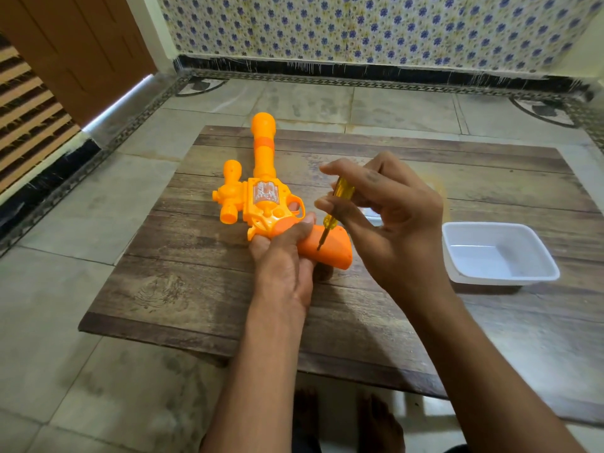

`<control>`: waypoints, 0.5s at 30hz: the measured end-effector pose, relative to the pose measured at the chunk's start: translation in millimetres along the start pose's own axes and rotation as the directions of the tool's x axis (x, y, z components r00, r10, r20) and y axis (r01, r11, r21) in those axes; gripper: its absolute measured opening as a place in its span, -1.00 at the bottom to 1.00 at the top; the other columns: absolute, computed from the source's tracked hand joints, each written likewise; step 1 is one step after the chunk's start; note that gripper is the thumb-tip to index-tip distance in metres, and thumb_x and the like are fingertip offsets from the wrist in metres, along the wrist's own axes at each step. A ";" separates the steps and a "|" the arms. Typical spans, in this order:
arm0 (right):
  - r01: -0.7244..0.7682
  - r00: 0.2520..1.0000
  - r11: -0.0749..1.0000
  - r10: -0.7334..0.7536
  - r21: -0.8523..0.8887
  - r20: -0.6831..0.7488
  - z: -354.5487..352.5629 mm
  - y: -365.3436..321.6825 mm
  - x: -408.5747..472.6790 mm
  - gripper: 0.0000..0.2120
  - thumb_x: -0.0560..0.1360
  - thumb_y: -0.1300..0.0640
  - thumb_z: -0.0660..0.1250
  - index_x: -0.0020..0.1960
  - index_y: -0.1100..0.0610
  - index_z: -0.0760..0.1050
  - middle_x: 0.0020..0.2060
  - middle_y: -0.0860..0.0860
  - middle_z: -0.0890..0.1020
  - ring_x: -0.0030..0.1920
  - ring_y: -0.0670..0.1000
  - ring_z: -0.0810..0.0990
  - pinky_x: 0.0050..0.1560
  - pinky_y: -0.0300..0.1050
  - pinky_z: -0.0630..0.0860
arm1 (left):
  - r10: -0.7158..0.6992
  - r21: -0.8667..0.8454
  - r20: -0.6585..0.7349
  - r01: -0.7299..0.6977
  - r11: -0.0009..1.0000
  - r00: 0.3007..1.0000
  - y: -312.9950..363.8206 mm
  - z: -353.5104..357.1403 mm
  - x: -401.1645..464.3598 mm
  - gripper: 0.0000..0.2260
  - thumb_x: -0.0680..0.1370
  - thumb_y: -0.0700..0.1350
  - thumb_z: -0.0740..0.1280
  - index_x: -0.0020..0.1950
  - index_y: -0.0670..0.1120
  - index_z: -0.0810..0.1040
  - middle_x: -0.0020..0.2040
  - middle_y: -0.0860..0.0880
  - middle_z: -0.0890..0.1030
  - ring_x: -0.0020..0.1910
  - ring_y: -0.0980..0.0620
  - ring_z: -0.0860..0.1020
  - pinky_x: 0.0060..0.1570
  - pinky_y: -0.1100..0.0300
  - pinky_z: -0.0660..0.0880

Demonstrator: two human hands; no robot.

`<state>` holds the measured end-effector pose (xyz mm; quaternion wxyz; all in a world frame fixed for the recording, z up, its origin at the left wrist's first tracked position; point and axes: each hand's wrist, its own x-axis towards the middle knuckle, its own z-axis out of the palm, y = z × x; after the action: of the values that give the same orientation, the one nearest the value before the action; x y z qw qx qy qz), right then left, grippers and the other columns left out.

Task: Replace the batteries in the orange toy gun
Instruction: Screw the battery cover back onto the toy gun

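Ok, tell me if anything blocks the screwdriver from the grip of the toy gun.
Nothing visible does. The right hand holds the screwdriver with its tip already on the grip of the toy gun. The left hand clamps the gun just beside that spot, its thumb clear of the tip.

Tiled room corner with a low wooden board (202, 289) on the floor

The board lies on pale stone floor tiles (58, 308) edged by a dark patterned border (327, 80). Beyond the board rises a wall of blue-flowered tiles (376, 24) above a black skirting (359, 68); to its left stands a brown door (75, 50), daylight showing beneath it
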<state>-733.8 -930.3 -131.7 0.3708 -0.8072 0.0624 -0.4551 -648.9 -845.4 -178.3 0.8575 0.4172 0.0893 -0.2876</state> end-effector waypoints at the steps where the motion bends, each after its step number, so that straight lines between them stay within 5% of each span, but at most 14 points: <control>1: 0.014 1.000 1.000 -0.014 0.010 0.014 -0.6 -0.1 -0.2 -0.75 0.52 0.30 0.49 0.19 0.25 0.67 -0.12 0.13 0.61 -0.09 0.08 0.67 -0.07 0.07 0.61 | -0.008 0.003 -0.004 0.008 1.000 1.000 0.5 0.1 -0.1 -0.44 0.50 -0.45 0.38 0.48 -0.16 0.44 0.34 -0.26 0.62 0.30 -0.29 0.61 0.20 -0.39 0.54; 5: -0.034 0.994 0.984 0.016 0.174 0.107 -3.9 -1.8 -1.3 -0.71 0.53 0.51 0.32 0.21 0.36 0.61 0.06 0.18 0.70 0.06 0.06 0.74 0.05 0.13 0.66 | -0.037 0.047 -0.010 0.037 0.998 0.999 1.2 -1.7 0.2 -0.48 0.51 -0.39 0.39 0.46 -0.14 0.47 0.32 -0.22 0.64 0.25 -0.30 0.64 -0.11 -0.18 0.63; 11: -0.007 1.000 1.000 0.007 0.018 0.029 0.3 0.0 0.4 -0.77 0.51 0.31 0.52 0.16 0.23 0.68 -0.16 0.16 0.61 -0.16 0.05 0.66 -0.15 -0.07 0.59 | -0.004 0.012 -0.029 0.004 1.000 1.000 -0.3 1.4 -1.2 -0.46 0.49 -0.43 0.41 0.46 -0.17 0.45 0.33 -0.27 0.62 0.28 -0.31 0.62 0.13 -0.38 0.56; 15: 0.003 0.998 0.997 -0.007 0.074 0.063 -1.8 -1.1 -0.2 -0.81 0.55 0.34 0.44 0.16 0.29 0.66 -0.05 0.16 0.65 -0.02 0.10 0.69 -0.03 0.03 0.64 | -0.026 0.046 -0.050 0.029 0.999 0.998 1.6 5.1 -4.4 -0.53 0.52 -0.43 0.36 0.40 -0.13 0.47 0.29 -0.27 0.64 0.21 -0.30 0.65 0.03 -0.25 0.58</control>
<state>-735.5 -930.4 -130.5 0.4010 -0.8071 0.0319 -0.4323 -652.0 -846.7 -172.2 0.8410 0.4428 0.1095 -0.2910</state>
